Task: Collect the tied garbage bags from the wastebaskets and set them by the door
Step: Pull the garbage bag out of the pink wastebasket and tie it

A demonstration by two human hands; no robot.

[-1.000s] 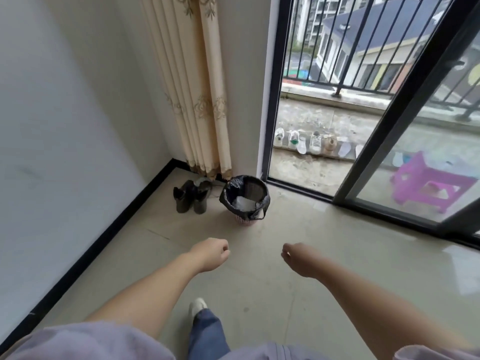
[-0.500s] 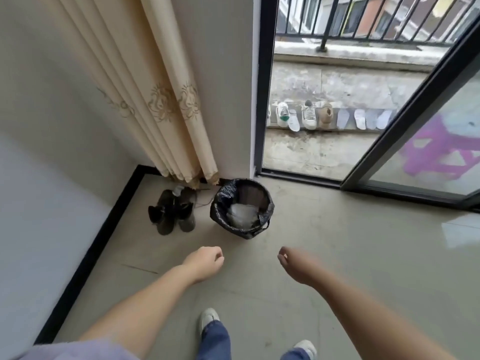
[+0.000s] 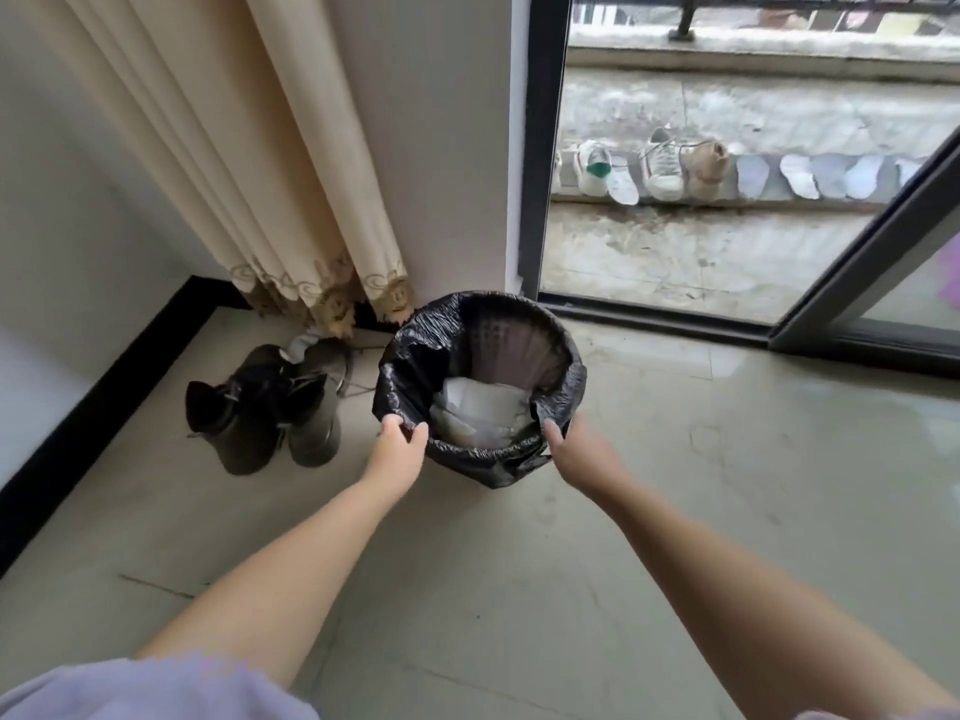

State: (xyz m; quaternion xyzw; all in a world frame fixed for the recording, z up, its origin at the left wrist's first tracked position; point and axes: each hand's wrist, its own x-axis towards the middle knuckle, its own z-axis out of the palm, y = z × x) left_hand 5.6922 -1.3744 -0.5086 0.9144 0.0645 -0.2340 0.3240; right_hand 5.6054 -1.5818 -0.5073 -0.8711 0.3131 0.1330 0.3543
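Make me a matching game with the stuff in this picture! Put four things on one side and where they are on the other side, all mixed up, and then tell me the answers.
Things:
1. black garbage bag
2. dark boots
3. curtain
4. white sneakers

Places:
A. outside on the balcony ledge, past the glass door
B. hanging down in the corner, above the boots
C. lining the wastebasket, its rim held by both hands
D. on the floor to the left of the wastebasket

Pairs: 1-C, 2-D, 3-B, 4-A

The left hand and the right hand each grip the bag's near rim.
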